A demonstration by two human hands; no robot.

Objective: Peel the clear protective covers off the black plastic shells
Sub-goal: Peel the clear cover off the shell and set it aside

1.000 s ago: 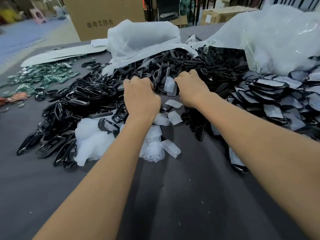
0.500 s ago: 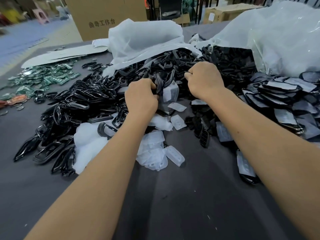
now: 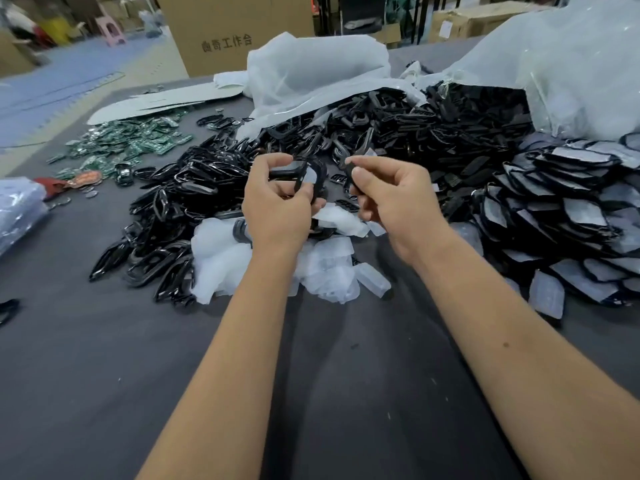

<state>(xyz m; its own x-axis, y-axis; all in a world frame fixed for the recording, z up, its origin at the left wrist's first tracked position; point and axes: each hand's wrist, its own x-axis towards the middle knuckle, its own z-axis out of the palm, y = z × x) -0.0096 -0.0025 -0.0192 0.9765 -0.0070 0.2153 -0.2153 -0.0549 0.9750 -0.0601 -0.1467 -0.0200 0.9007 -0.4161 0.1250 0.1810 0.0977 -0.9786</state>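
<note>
Black shell (image 3: 298, 174), held: a black plastic frame piece with a clear cover showing pale inside its loop, raised above the table between both hands. Left hand (image 3: 277, 206): fingers curled round the shell, thumb on its upper edge, fingertips underneath. Right hand (image 3: 391, 199): thumb and forefinger pinched on a small dark piece (image 3: 349, 171) just right of the left fingertips; whether this is part of the same shell cannot be told.

Peeled clear covers (image 3: 332, 271): loose pale heap on the table directly below both hands.

Bare black shells (image 3: 194, 202): large pile left of the left fingers and beyond them.

Covered shells (image 3: 571, 209): stack of dark pieces with cloudy film on top, right of the right fingers.

Clear plastic bags (image 3: 571, 64): beyond the fingers, one spilling black parts.

Green circuit boards (image 3: 131, 143): far left of the left hand.

Table (image 3: 104, 375): dark grey cloth surface.

Cardboard box (image 3: 228, 32): behind the table.
</note>
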